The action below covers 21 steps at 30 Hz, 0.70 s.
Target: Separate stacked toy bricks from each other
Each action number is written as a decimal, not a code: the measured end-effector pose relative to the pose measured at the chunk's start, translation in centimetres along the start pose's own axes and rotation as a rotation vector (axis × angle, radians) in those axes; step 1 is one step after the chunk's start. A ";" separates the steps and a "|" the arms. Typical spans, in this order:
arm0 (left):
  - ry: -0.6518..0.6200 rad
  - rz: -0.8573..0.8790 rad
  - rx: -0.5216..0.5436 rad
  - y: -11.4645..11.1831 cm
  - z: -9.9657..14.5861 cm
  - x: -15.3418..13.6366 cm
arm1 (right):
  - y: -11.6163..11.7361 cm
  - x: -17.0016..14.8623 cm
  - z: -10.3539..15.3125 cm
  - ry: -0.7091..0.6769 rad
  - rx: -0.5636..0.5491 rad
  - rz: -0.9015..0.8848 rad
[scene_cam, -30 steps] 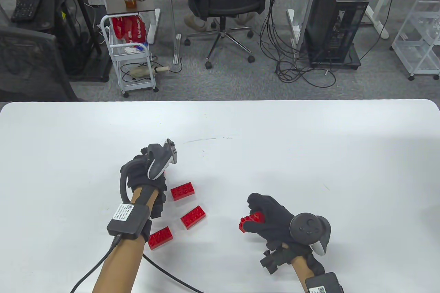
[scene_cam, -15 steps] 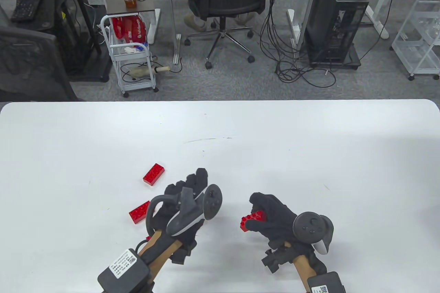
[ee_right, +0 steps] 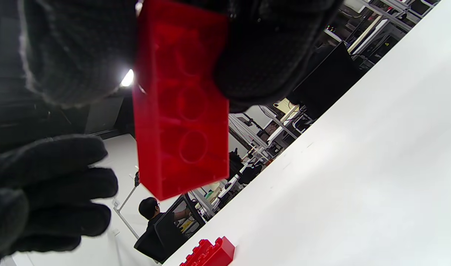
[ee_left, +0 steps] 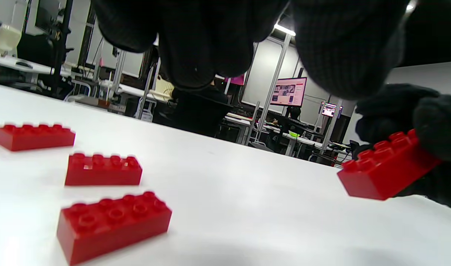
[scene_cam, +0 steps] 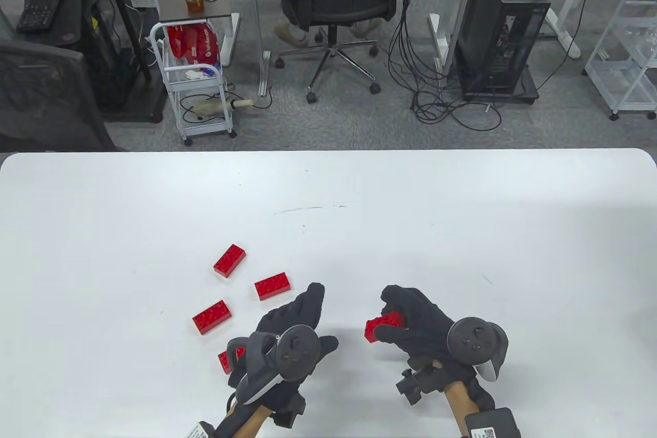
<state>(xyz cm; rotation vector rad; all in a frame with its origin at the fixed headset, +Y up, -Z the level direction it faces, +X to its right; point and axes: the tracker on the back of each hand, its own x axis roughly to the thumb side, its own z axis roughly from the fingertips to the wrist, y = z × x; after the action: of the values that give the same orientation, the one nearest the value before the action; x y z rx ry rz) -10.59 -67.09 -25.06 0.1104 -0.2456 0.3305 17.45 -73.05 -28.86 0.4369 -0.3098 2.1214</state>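
Observation:
My right hand (scene_cam: 386, 316) grips a red brick (scene_cam: 381, 326) just above the table. The right wrist view shows its hollow underside (ee_right: 181, 122). In the left wrist view (ee_left: 386, 171) it looks one brick thick. My left hand (scene_cam: 319, 316) is open and empty, its fingers stretched out a short way left of the held brick. Loose red bricks lie left of it: one far left (scene_cam: 229, 260), one in the middle (scene_cam: 272, 286), one nearer (scene_cam: 211, 316). Another brick (scene_cam: 225, 361) is half hidden by the left tracker.
The white table (scene_cam: 462, 232) stretches far and right of both hands. Three of the loose bricks show in the left wrist view (ee_left: 103, 170). One brick (ee_right: 208, 255) shows at the bottom of the right wrist view.
My left hand has left the far-left bricks and moved right and nearer, beside my right hand. A brick it covered now lies bare. My right hand has kept its brick and barely moved.

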 end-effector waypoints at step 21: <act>0.058 -0.042 0.029 -1.5 0.3 -4.3 | 2.5 -2.1 -2.9 0.100 0.061 0.433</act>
<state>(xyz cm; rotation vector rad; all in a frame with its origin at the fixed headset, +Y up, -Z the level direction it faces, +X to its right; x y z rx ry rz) -14.09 -69.83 -25.99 0.1341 -0.1804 0.2948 15.93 -74.88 -32.50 0.3169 -0.3036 2.5717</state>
